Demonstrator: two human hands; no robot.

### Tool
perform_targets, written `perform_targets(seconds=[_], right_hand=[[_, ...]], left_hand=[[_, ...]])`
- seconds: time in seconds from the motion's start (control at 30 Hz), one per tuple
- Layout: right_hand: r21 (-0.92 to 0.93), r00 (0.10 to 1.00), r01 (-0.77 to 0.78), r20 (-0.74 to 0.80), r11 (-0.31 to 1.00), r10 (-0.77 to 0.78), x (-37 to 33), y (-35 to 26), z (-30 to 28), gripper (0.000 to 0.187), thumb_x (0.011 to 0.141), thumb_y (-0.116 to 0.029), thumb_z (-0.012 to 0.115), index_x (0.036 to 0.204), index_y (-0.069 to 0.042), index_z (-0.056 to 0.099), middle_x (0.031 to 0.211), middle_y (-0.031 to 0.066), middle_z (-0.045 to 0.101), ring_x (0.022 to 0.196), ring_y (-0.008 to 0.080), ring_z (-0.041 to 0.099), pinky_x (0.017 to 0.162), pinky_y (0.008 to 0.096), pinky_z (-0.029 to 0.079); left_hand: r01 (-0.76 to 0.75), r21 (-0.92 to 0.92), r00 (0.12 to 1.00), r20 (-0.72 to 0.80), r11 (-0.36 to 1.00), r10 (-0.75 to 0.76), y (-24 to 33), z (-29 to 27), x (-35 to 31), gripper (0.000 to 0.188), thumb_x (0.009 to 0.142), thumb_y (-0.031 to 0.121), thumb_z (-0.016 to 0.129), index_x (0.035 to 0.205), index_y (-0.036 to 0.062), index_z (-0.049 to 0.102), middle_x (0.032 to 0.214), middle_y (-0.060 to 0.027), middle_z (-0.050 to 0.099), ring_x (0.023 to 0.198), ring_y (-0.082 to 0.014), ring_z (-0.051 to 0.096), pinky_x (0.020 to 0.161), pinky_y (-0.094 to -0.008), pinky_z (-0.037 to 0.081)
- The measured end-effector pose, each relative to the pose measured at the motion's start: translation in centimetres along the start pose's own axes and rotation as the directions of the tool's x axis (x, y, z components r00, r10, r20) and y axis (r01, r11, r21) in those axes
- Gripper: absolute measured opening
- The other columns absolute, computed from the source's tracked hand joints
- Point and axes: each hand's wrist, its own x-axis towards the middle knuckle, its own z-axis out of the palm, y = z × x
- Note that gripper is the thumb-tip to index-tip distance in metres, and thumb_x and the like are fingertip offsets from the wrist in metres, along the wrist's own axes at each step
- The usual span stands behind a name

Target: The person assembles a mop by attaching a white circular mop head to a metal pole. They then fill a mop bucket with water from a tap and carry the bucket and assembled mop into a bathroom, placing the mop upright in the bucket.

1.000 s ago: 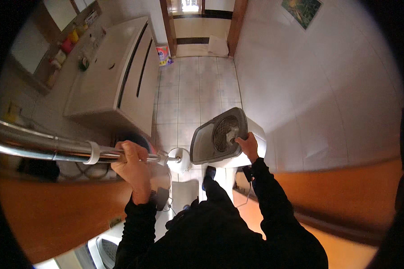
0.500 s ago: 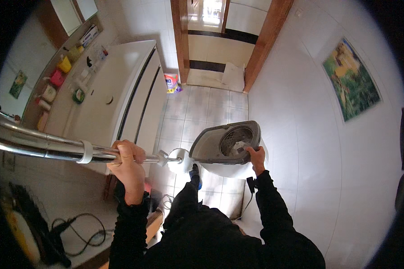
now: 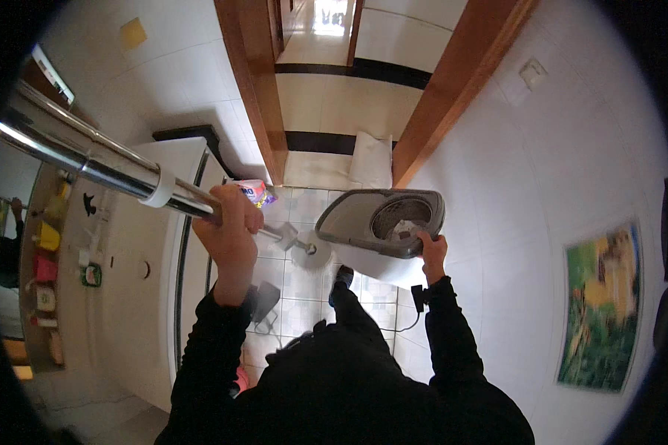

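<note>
My left hand (image 3: 232,233) is closed around the chrome handle of a spin mop (image 3: 111,167). The pole slants from the upper left down to a round white mop head (image 3: 312,255) near the tiled floor. At the right, my right hand (image 3: 433,252) grips the near right rim of a mop bucket (image 3: 334,220), with fingers curled over the edge. The bucket has a grey top with a round spin basket (image 3: 399,212) and a white body. Something whitish lies inside the basket; I cannot make it out. The mop head is beside the bucket, at its left.
A white vanity with a basin (image 3: 137,311) runs along the left, with bottles and cups on a shelf (image 3: 46,259). A wooden door frame (image 3: 254,89) stands ahead, a detergent bag (image 3: 254,193) beside it. A tiled wall with a picture (image 3: 603,308) closes the right side.
The view has turned and moved toward the doorway. My left hand and the mop handle sit higher in view, the pole more slanted. My right hand keeps its grip on the bucket.
</note>
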Motion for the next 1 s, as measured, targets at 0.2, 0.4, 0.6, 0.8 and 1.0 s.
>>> perform_targets(seconds=[0.2, 0.4, 0.6, 0.8, 1.0], right_hand=[[-0.034, 0.997, -0.075, 0.015, 0.997, 0.075, 14.7, -6.3, 8.5, 0.053, 0.069, -0.027, 0.080, 0.099, 0.008, 0.054, 0.093, 0.0150, 0.061, 0.073, 0.0223, 0.059, 0.057, 0.0364, 0.052], [0.171, 0.992, -0.114, -0.029, 0.979, 0.120, 30.1, -10.5, 14.7, 0.051, 0.070, -0.028, 0.079, 0.103, 0.002, 0.054, 0.093, 0.0098, 0.058, 0.077, 0.0217, 0.059, 0.056, 0.0377, 0.053], [0.252, 0.972, -0.194, -0.080, 0.948, 0.220, 45.6, -15.0, 20.8, 0.047, 0.071, -0.023, 0.077, 0.105, 0.004, 0.057, 0.094, 0.0115, 0.063, 0.076, 0.0221, 0.062, 0.055, 0.0358, 0.054], [0.401, 0.902, -0.129, -0.333, 0.907, 0.275, 60.2, -19.6, 26.7, 0.038, 0.069, -0.026, 0.077, 0.087, 0.002, 0.059, 0.077, 0.0100, 0.061, 0.060, 0.0187, 0.058, 0.044, 0.0326, 0.051], [0.306, 0.897, -0.275, -0.259, 0.911, 0.358, 74.0, -21.7, 34.6, 0.034, 0.073, -0.022, 0.074, 0.092, 0.002, 0.060, 0.080, 0.0082, 0.060, 0.053, 0.0168, 0.055, 0.039, 0.0299, 0.046]], left_hand=[[-0.075, 0.101, 0.997, -0.013, 0.992, 0.077, -7.4, 7.0, 14.4, 0.041, 0.103, 0.022, 0.049, 0.065, 0.0106, 0.040, 0.052, -0.0002, 0.038, 0.044, -0.0074, 0.031, 0.041, -0.0264, 0.025], [0.057, 0.079, 0.997, -0.060, 0.995, -0.052, -16.9, 15.4, 27.9, 0.040, 0.099, 0.014, 0.051, 0.061, 0.0097, 0.039, 0.051, -0.0005, 0.039, 0.043, -0.0088, 0.032, 0.040, -0.0272, 0.028], [0.107, 0.040, 0.994, 0.003, 0.993, -0.107, -30.3, 22.7, 43.1, 0.027, 0.091, 0.013, 0.066, 0.069, 0.0100, 0.051, 0.055, 0.0032, 0.046, 0.046, -0.0060, 0.043, 0.041, -0.0235, 0.030], [0.189, -0.027, 0.982, -0.008, 0.982, -0.190, -44.1, 31.0, 57.4, 0.033, 0.090, 0.021, 0.071, 0.067, 0.0105, 0.049, 0.054, 0.0022, 0.045, 0.046, -0.0069, 0.042, 0.041, -0.0266, 0.030], [0.073, 0.116, 0.984, -0.170, 0.991, -0.052, -53.0, 33.6, 71.5, 0.052, 0.099, 0.037, 0.057, 0.057, 0.0128, 0.039, 0.046, 0.0022, 0.037, 0.040, -0.0088, 0.036, 0.041, -0.0277, 0.032]])
